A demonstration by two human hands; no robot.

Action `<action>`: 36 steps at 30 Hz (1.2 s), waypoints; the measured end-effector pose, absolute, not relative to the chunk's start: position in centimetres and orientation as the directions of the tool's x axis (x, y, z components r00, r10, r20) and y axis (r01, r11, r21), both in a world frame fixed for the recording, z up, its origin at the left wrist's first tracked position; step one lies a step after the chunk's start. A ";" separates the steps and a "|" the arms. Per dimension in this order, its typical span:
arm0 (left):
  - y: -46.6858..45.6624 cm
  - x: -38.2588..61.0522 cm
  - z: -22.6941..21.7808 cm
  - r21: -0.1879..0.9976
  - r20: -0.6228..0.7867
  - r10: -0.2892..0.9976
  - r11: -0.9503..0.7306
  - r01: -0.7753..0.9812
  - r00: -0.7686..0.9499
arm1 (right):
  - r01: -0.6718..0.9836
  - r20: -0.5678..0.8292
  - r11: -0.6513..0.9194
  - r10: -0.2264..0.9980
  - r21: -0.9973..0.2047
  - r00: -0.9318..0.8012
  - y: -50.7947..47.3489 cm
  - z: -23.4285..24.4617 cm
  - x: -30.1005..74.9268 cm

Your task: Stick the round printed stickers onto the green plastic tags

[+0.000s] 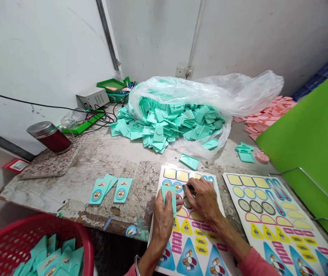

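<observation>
My left hand [163, 218] is closed around a small teal plastic plate [166, 191], held over the left half of a sticker sheet [181, 226]. Beside it, my right hand [202, 197] bends over the same sheet with fingertips pinched together near the round stickers [177, 186]. Whatever those fingertips hold is hidden. To the left lie a few teal plates [123, 190] bearing round blue stickers and small beige labels. One bare teal plate [189, 161] rests just beyond the sheet's top edge.
Loose teal plates [164, 126] spill from a clear plastic bag [210, 92]. A second sticker sheet [279, 226] lies right, near a green panel [310, 153] and pink pieces [270, 113]. A red basket [80, 230] stands front left. A flask [50, 138] sits at left.
</observation>
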State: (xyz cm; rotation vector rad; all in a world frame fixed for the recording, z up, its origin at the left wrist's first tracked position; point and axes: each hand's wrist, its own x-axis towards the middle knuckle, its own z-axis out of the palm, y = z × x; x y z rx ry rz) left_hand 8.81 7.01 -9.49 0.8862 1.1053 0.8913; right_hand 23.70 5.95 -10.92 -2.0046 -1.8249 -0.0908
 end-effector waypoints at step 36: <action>6.4 8.0 -9.1 0.877 -0.386 0.891 0.435 -0.204 0.241 | 0.486 0.031 -0.179 0.919 -0.856 0.392 5.5 -6.2 23.6</action>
